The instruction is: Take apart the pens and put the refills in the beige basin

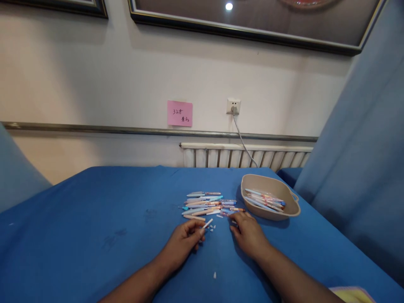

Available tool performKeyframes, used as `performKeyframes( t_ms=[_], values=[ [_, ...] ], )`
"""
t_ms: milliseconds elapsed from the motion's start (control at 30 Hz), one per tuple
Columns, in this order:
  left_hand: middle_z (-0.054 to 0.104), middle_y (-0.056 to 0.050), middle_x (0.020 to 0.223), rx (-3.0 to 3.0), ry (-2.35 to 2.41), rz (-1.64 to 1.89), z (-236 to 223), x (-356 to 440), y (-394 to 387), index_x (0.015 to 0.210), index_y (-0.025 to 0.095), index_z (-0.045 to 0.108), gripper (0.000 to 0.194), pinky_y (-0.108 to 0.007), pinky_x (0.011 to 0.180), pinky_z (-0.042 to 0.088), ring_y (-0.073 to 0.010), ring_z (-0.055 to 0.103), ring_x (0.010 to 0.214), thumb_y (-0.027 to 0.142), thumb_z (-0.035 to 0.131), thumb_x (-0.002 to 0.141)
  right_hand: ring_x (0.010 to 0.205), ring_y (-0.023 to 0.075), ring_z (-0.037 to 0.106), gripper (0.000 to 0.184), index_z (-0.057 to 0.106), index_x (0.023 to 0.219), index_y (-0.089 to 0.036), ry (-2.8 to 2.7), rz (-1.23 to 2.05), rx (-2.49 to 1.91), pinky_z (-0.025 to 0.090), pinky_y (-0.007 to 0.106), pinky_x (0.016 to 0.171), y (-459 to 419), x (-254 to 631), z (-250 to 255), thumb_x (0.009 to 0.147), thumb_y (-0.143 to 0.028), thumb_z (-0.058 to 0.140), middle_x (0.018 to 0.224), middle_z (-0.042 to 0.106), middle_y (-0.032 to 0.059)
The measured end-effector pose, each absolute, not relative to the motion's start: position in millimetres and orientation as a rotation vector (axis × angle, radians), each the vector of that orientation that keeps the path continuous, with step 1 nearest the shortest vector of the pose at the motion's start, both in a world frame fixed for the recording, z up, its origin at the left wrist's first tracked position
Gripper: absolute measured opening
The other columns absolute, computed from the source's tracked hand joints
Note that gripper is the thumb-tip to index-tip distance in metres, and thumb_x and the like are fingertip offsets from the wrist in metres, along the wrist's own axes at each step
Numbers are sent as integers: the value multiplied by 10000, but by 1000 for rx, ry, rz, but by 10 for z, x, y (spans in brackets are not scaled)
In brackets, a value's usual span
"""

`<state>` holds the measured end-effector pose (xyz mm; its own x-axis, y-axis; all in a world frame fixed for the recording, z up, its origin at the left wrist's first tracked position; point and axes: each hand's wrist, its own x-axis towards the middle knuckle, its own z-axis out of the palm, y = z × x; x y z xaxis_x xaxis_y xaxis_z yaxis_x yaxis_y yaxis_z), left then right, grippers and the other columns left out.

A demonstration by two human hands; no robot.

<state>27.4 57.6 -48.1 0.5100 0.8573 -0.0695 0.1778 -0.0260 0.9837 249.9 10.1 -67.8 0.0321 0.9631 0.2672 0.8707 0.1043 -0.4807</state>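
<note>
My left hand [188, 236] is closed in a pinch around a short white stick [207, 223], which points up and to the right. Just beyond it, pen parts and pens [208, 204] in pale blue, peach, white and clear lie in a loose pile on the blue cloth. Several small white pieces [212, 228] are scattered beside the left fingertips, and one white tip [215, 275] lies nearer to me. At the pile's right end rests my right hand [248, 233], its thumb and forefinger apart over some small parts, partly hidden by the fingers.
A beige basket [270, 214] with more pens in it stands to the right of the pile. Blue cloth [78, 235] covers the table. At the lower right edge a yellow cloth [352, 294] shows. Behind are a radiator [221, 146] and a plugged-in cord [241, 139].
</note>
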Motion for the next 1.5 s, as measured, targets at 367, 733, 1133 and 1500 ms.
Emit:
performKeyframes(
  t_ms=[367, 733, 1133, 1500],
  values=[
    [568, 28, 658, 1502, 919, 702, -445, 281, 585, 1006, 128, 600, 356, -186, 458, 363, -68, 453, 479, 384, 628, 761, 1009, 239, 530, 241, 617, 1045, -208, -1832, 147, -1827, 382, 317, 889, 92, 2508, -611, 819, -182, 537, 1054, 632, 72],
    [583, 21, 684, 1509, 904, 679, -461, 308, 558, 994, 136, 614, 367, -186, 450, 362, -69, 482, 483, 406, 641, 746, 1011, 244, 514, 278, 603, 1099, -194, -1854, 87, -1903, 366, 324, 897, 86, 2528, -610, 832, -204, 524, 1128, 598, 86],
    [584, 18, 682, 1567, 880, 660, -446, 339, 532, 934, 138, 636, 286, -206, 502, 403, -86, 498, 525, 358, 619, 752, 920, 235, 550, 112, 631, 901, -188, -1850, 113, -1936, 376, 324, 834, 85, 2537, -620, 817, -220, 564, 944, 634, 86],
    [575, 21, 668, 1586, 883, 666, -444, 348, 529, 907, 144, 646, 273, -209, 508, 402, -92, 489, 530, 362, 628, 745, 894, 250, 563, 82, 606, 868, -170, -1838, 204, -1883, 361, 340, 788, 93, 2540, -680, 842, -227, 553, 887, 655, 95]
  ],
)
